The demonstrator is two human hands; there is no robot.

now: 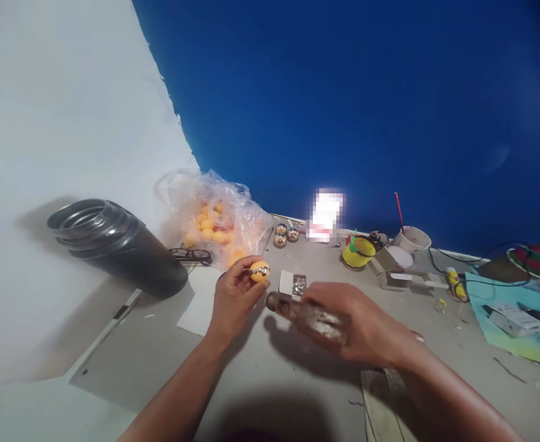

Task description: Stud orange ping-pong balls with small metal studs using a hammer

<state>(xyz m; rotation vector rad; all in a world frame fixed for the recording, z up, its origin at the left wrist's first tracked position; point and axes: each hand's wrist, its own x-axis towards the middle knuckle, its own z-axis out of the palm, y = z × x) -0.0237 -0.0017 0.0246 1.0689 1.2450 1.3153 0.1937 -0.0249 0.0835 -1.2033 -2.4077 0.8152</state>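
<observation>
Between the fingers and thumb of my left hand is a small orange ball, with several shiny metal studs across its front. My right hand is wrapped round a worn, rusty metal tool. The tool's rounded end points left, apart from the ball; its exact kind is not clear. Just beyond it, a small opened box holds shiny metal tacks. Farther back on the table lie several balls covered in shiny studs.
A clear plastic bag of orange balls lies by the wall, near glasses and a dark flask. To the right are a yellow cup, a white cup, cables and a turquoise sheet. A bright blurred patch stands behind.
</observation>
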